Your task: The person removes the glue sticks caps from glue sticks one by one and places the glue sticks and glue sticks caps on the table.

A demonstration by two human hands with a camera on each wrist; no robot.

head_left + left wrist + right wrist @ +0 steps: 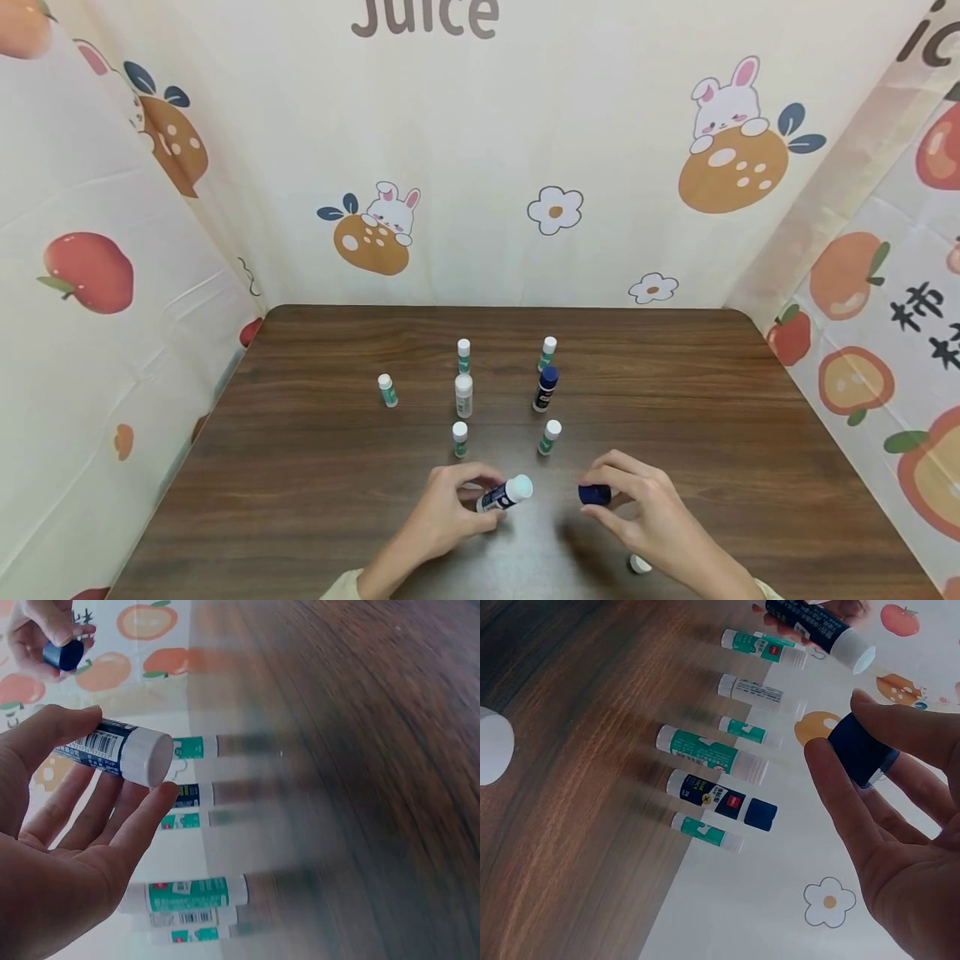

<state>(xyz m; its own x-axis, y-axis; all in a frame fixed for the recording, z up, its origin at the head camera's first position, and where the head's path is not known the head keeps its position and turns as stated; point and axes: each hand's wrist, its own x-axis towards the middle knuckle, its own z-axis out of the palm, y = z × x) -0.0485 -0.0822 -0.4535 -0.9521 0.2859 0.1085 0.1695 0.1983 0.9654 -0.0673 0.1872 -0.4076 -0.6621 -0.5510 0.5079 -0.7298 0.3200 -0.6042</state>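
Note:
In the head view, my left hand [457, 510] holds a glue stick [496, 497] with a navy label, tilted above the table. One white end of it points towards the right hand. A white end with a barcode beside it shows in the left wrist view. My right hand [641, 502] pinches a navy cap [595, 494] between thumb and fingers, a short gap to the right of the glue stick. By the right wrist, a white round piece [639, 564], perhaps a cap, is partly hidden; it also appears at the left edge of the right wrist view.
Several glue sticks stand upright farther back: green-labelled ones such as the leftmost [387, 391] and front right [550, 437], a white-labelled one [463, 396], and a navy-capped one [546, 389]. The brown wooden table [300, 467] meets printed curtains at the back and sides.

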